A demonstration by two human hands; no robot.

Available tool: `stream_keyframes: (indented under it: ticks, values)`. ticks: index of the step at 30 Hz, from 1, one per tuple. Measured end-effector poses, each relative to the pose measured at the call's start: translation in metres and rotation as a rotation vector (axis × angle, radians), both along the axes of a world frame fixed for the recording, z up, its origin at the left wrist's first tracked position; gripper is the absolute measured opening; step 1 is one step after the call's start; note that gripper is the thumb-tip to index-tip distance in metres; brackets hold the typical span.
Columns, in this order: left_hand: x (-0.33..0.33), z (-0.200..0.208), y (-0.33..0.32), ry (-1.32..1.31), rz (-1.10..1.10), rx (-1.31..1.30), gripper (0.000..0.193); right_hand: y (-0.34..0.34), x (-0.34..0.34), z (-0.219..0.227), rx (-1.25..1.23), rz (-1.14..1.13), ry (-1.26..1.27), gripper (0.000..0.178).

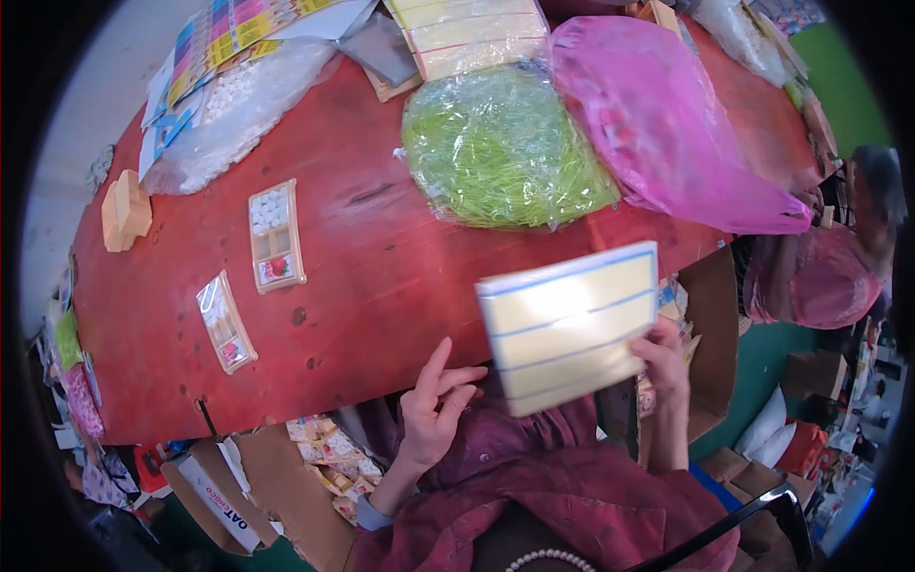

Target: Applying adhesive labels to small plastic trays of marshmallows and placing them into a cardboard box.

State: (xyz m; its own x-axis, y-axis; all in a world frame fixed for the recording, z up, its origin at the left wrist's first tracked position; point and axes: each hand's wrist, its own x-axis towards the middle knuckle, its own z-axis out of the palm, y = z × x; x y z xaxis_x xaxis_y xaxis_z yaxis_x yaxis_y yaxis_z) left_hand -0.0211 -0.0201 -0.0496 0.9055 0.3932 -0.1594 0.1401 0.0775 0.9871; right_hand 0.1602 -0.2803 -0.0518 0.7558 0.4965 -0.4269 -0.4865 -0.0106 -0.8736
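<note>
My right hand (661, 355) pinches a pale yellow sheet with blue stripes (572, 329) by its lower right side, above the table's near edge. Light glares off the sheet's upper middle, and I cannot tell whether it is one sheet or a stack. My left hand (434, 410) is empty, its fingers apart, just left of the sheet at the table edge. Farther left on the red table (381, 315) lie two small divided wooden trays, one larger in view (276, 238) and one nearer (227, 322). Each holds white pieces and a small red picture.
A clear bag of green shreds (505, 153) and a pink plastic bag (658, 114) lie at the back. A bag of white pieces (229, 114) and wooden blocks (126, 212) are at left. Cardboard boxes (286, 486) flank me below the table. Another person (810, 267) is at right.
</note>
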Motion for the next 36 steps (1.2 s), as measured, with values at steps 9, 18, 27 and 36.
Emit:
stream_keyframes:
  ticks: [9, 18, 27, 36]
  values:
    - [0.037, -0.005, 0.016, 0.133, -0.036, -0.197, 0.030, -0.115, -0.028, -0.033, -0.227, -0.171, 0.269, 0.034]
    - [0.032, -0.013, 0.016, 0.098, 0.096, -0.249, 0.028, 0.033, 0.013, -0.147, 0.227, -0.676, 0.125, 0.022]
    - [0.022, -0.019, 0.017, 0.028, 0.099, -0.318, 0.027, -0.002, -0.022, -0.254, -0.122, -0.313, -0.386, 0.025]
    - [0.030, -0.014, 0.016, -0.043, 0.076, -0.323, 0.027, -0.107, -0.022, -0.353, -0.702, 0.010, -0.944, 0.028]
